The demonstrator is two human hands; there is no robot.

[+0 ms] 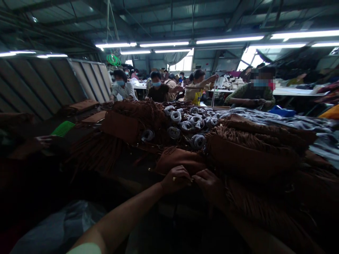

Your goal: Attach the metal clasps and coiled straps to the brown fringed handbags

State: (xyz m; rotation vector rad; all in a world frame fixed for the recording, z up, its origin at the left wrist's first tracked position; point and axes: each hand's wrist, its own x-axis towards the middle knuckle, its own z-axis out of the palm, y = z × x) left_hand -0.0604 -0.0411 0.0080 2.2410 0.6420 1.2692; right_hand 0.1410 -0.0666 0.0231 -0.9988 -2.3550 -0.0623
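My left hand (177, 180), with a ring on one finger, is closed in a pinch at the near edge of a brown suede-like bag (182, 160) with fringe. Facing it, my right hand (209, 181) is closed too, its fingertips almost meeting the left ones. A small gold-coloured metal fitting (192, 180) glints between the fingertips. Dim light hides what it is fixed to. Just beyond the bag lie several coiled straps in clear wrapping (197, 141).
Brown fringed pieces are stacked at the right (246, 151) and left (122, 127). At far left a co-worker's hand (45, 140) is near a green comb-like object (63, 129). Clear plastic-wrapped lengths (286, 121) lie at back right. Several people work across the table.
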